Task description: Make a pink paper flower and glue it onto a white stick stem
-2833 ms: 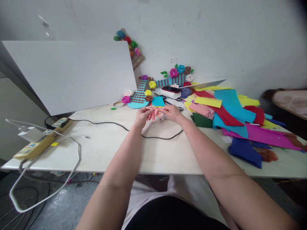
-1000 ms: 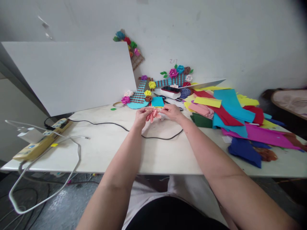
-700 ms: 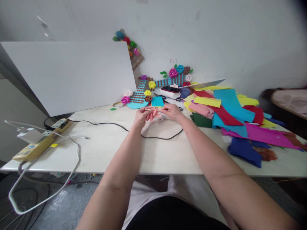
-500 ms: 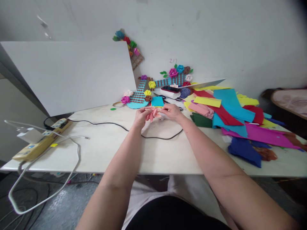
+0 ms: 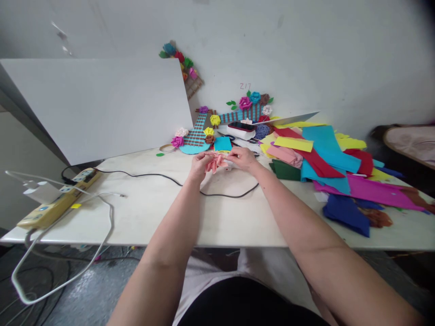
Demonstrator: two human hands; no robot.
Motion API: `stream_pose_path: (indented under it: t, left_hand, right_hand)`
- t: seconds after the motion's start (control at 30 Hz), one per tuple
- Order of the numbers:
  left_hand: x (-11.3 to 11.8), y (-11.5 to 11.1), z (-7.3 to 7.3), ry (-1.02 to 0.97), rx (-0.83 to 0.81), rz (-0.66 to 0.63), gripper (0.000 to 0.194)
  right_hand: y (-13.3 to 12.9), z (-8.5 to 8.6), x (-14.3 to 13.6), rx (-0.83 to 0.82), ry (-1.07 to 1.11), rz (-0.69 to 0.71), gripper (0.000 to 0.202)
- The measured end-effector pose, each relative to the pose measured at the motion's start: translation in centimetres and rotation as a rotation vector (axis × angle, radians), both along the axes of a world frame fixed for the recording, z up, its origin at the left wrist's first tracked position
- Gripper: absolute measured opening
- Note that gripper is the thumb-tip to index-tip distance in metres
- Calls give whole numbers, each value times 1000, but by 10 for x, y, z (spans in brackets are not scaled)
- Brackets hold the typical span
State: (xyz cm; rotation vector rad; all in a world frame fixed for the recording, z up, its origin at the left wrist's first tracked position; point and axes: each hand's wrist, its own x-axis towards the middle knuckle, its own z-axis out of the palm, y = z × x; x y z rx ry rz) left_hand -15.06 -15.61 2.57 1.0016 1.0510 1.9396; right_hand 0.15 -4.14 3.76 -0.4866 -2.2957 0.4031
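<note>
Above the middle of the white table, a pink paper flower (image 5: 216, 163) with several curled petals is between my two hands. My left hand (image 5: 200, 165) is closed round its left side, fingers pressed together. On the other side, my right hand (image 5: 243, 158) pinches at the flower's right edge with thumb and forefinger. Partly hidden beneath the fingers is a small whitish object (image 5: 228, 166) whose kind I cannot make out. A black cord (image 5: 231, 196) curves over the tabletop below the hands.
Coloured paper sheets (image 5: 326, 149) are heaped at the right. Behind my hands stand a flower-trimmed blue cutout (image 5: 195, 140), scissors (image 5: 227, 136) and a phone on a white box (image 5: 242, 131). A yellow power strip (image 5: 56, 199) with white cables lies left, before a white board (image 5: 102, 108).
Both hands stay in nearly the same place on the pink flower. Its petals appear slightly shifted.
</note>
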Motion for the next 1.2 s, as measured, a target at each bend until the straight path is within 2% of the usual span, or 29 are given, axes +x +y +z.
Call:
stream_pose_path:
  t: [0.23, 0.43, 0.93, 1.2]
  left_hand:
    - [1, 0, 1, -18, 6, 9, 19]
    - [-1, 3, -2, -22, 26, 19, 18]
    - [-5, 4, -3, -57, 42, 79, 15]
    - [-8, 5, -4, -62, 47, 107, 19]
  right_hand:
    - [1, 1, 1, -9, -8, 33, 30]
    - [0, 4, 2, 27, -78, -18, 30]
    - [3, 0, 1, -134, 79, 35, 14]
    - [10, -2, 4, -176, 66, -21, 11]
